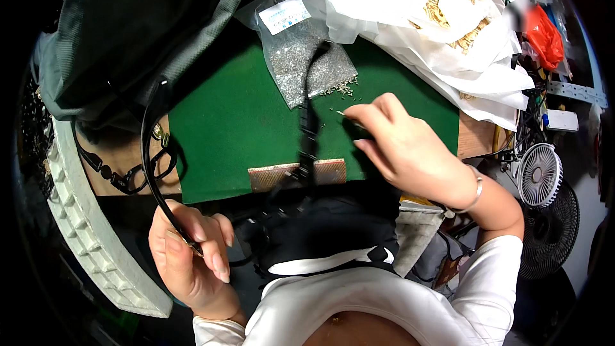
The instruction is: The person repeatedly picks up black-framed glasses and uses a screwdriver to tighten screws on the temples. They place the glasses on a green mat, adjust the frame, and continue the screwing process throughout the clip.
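Observation:
A pair of black glasses (309, 129) is in my left hand (192, 253), the fingers closed round one arm of the frame. Its other arm points away from me above the green mat (218, 128), and the front of the frame is dark and blurred above my lap. Over the mat, my right hand (400, 138) has thumb and forefinger nearly together. Something tiny and pale shows at the fingertip, too small to name. Just beyond lies a clear plastic bag (282, 45) with a white label, full of small silvery metal bits (343, 88), some spilled from it.
A second black glasses frame (131, 179) rests on the wood at the left, beside a white ridged tray (106, 237). A dark grey cloth (147, 32) covers the far left. Gold-coloured pieces (435, 0) lie on white paper (365, 0). A brownish strip (298, 175) marks the mat's near edge; fans (540, 175) stand right.

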`<move>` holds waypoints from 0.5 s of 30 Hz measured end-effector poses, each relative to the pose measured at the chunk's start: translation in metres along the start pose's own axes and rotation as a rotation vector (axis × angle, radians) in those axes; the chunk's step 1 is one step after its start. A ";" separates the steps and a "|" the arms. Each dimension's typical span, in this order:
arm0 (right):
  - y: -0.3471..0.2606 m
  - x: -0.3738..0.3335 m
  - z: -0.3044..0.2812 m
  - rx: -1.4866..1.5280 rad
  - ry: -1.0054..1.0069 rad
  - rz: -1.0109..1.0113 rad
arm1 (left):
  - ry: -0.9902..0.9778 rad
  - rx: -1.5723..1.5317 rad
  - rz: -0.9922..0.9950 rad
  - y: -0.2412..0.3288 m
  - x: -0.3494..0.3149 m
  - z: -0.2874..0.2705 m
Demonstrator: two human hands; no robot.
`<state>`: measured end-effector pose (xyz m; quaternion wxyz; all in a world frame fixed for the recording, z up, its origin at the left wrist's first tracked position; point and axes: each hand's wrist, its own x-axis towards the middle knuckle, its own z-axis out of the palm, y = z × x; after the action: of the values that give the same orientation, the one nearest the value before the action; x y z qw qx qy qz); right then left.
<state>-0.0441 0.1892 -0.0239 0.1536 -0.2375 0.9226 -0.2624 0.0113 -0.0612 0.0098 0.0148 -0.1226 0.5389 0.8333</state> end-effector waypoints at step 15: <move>0.000 -0.008 -0.002 -0.077 0.043 0.075 | -0.345 -0.669 -0.600 -0.041 0.008 0.022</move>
<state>-0.0384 0.1939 -0.0214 0.1341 -0.2029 0.9433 -0.2258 0.0062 -0.0254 -0.0197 0.3038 -0.1306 0.1719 0.9280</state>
